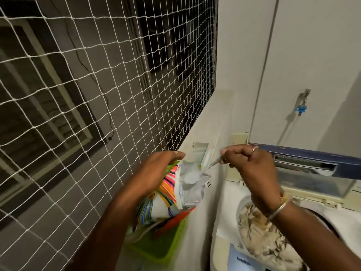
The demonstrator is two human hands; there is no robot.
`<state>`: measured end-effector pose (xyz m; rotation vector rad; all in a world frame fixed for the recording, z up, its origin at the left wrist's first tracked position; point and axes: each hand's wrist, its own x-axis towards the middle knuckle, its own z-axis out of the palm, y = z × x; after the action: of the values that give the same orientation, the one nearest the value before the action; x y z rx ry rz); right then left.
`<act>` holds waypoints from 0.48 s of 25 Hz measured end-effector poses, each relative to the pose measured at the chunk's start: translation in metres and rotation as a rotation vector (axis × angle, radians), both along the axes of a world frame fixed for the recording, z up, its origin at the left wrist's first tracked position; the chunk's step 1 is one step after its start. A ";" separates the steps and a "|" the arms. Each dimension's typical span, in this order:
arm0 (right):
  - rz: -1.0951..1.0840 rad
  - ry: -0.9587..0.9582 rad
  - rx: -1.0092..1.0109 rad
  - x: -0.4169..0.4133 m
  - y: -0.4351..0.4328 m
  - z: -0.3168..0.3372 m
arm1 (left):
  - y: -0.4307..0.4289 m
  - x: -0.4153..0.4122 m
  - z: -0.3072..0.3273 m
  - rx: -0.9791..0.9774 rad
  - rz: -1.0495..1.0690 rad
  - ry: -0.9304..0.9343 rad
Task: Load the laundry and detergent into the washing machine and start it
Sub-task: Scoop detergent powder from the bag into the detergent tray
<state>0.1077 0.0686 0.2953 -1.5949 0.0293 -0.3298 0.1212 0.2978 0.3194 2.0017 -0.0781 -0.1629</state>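
White netting [88, 94] backs the ledge where the left hand [162, 165] clasps a soft, crinkly detergent pouch [172, 190] by its top. Just right of that grip, the right hand [248, 159] is clenched on a thin spoon-like handle [214, 163] over its mouth. Likely light and floppy; hold near the opening.

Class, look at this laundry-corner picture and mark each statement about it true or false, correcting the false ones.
1. The washing machine lid is shut. False: it is raised, and laundry shows in the drum.
2. The left hand holds the colourful detergent bag. True.
3. The bag stands in a red basket. False: the basket is green.
4. The right hand pinches a thin object. True.
5. A white net covers the opening on the left. True.
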 end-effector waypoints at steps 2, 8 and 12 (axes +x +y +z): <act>0.010 -0.014 -0.104 -0.006 0.023 -0.008 | 0.002 -0.005 -0.001 0.026 -0.019 -0.015; 0.006 -0.116 -0.675 -0.019 0.060 -0.018 | 0.003 -0.016 0.001 -0.023 0.014 -0.032; 0.010 -0.121 -0.622 -0.024 0.045 -0.013 | 0.005 -0.023 -0.001 0.046 0.026 -0.055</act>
<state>0.0836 0.1133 0.2827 -2.1849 -0.1915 -0.4553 0.0977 0.3027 0.3181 2.0526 -0.0840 -0.0937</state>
